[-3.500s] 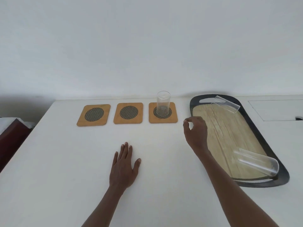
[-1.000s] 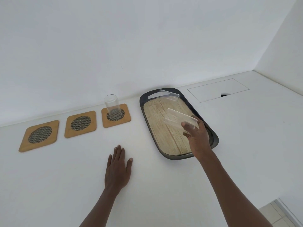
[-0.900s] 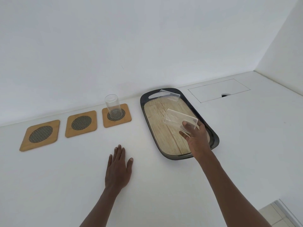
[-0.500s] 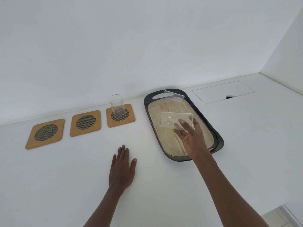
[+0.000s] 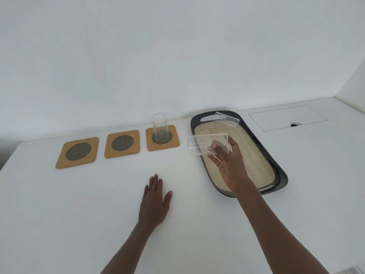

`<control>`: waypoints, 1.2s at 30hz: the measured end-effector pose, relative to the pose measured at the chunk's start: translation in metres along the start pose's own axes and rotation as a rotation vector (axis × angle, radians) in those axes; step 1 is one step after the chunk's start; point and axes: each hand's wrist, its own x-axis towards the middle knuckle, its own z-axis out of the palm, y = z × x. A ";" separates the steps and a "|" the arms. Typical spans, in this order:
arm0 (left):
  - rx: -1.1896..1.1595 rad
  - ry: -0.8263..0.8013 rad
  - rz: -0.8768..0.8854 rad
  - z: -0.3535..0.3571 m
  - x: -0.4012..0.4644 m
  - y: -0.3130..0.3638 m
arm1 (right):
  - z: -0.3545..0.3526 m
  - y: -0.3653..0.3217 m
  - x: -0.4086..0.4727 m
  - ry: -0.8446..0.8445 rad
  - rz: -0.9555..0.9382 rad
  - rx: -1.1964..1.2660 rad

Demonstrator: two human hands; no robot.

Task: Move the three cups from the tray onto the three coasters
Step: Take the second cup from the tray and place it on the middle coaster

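Observation:
My right hand (image 5: 230, 167) grips a clear cup (image 5: 201, 144) lying sideways in the air, its mouth pointing left over the left rim of the dark tray (image 5: 280, 171). A second clear cup (image 5: 226, 120) lies on its side at the tray's far end. A third clear cup (image 5: 160, 125) stands upright on the right coaster (image 5: 174, 142). The middle coaster (image 5: 122, 143) and the left coaster (image 5: 78, 152) are bare wooden squares with dark mesh discs. My left hand (image 5: 155, 202) rests flat on the white table, fingers together, holding nothing.
A white wall runs along the table's back edge just behind the coasters and tray. A rectangular flush panel (image 5: 286, 117) with a small dark notch sits in the table to the right of the tray. The table's left edge drops off near the left coaster.
My right hand picked the near cup up from the tray and carried it left, turning palm-up so the cup lies level. The view has shifted a little; my left hand stayed put.

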 end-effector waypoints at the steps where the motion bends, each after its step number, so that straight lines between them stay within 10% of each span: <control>1: 0.006 0.010 -0.016 -0.005 -0.001 -0.009 | 0.006 0.002 0.000 -0.009 -0.001 -0.006; 17: 0.129 0.067 -0.280 -0.086 -0.015 -0.156 | 0.112 0.074 0.011 -0.095 0.016 -0.185; 36: 0.077 0.150 -0.282 -0.087 -0.017 -0.167 | 0.238 0.149 0.076 -0.053 -0.185 -0.810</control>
